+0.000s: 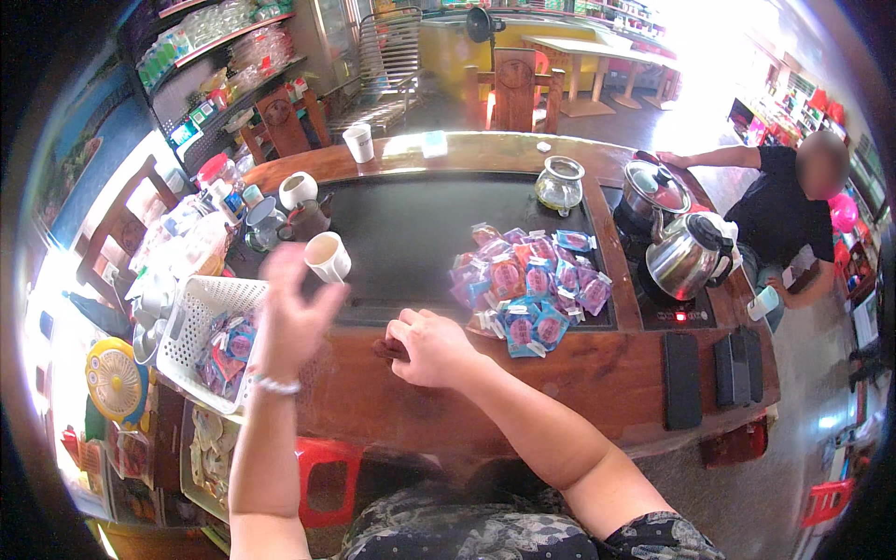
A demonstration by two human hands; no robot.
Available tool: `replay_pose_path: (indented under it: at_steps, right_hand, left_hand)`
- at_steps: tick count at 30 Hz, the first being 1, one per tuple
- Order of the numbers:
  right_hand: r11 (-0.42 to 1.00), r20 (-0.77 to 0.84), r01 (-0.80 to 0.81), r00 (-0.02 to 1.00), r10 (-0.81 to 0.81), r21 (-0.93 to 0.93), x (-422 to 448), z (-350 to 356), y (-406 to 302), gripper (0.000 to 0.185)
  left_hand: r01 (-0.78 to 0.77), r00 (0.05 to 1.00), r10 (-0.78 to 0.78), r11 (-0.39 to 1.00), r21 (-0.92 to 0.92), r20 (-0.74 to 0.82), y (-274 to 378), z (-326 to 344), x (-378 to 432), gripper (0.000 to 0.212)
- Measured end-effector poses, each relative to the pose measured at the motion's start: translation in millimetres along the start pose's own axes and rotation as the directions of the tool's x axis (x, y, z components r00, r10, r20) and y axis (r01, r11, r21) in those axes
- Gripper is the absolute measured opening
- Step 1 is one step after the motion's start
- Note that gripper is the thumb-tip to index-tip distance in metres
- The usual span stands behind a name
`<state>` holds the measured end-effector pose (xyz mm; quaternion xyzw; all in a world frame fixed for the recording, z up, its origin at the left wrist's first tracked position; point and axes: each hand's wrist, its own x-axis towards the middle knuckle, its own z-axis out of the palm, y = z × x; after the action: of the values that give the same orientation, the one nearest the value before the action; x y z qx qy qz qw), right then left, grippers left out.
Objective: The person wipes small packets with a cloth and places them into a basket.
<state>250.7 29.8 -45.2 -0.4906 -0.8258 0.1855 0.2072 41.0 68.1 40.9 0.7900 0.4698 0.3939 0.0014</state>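
My left hand (294,315), blurred, is raised beside a white paper cup (327,257). Its thumb stands apart from the fingers and nothing shows in its grasp. At the near edge of the table's dark inset, my right hand (434,348) grips a small dark brown object (390,349), mostly covered by the fingers. To the right of that hand lies a heap of small printed packets (535,280) in purple, blue and orange wrappers. A white perforated plastic basket (183,343) sits left of my left wrist, with similar packets (229,350) inside.
A steel kettle (682,255) and a glass-lidded pot (654,189) stand on the right. A glass jar (560,183) is behind the heap. Black slabs (682,381) lie near right. A person (777,203) sits beyond the table's right end, one hand near the pot.
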Motion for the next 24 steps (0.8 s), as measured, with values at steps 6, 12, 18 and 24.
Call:
replay_pose_path:
  at_steps: [6, 12, 18, 24]
  right_hand:
    - [0.995, -0.145, 0.066, 0.987, -0.076, -0.073, 4, 30, 13, 0.033]
    - [0.981, -0.171, 0.162, 0.975, -0.142, 0.107, 16, 33, 21, 0.024]
    - [0.985, -0.118, 0.117, 0.988, -0.102, 0.128, 12, 23, 15, 0.029]
    - [0.997, -0.049, 0.050, 0.998, -0.047, 0.063, 5, 3, 10, 0.037]
  left_hand:
    - [0.056, 0.816, 0.051, 0.984, -0.166, 0.575, 68, 131, 40, 0.063]
    - [0.059, 0.712, -0.092, 0.996, 0.071, 0.696, 90, 210, 65, 0.052]
    - [0.272, 0.783, -0.103, 0.943, -0.190, 0.613, 62, 211, 68, 0.046]
    - [0.808, 0.577, -0.068, 0.191, -0.557, 0.814, 22, 168, 74, 0.037]
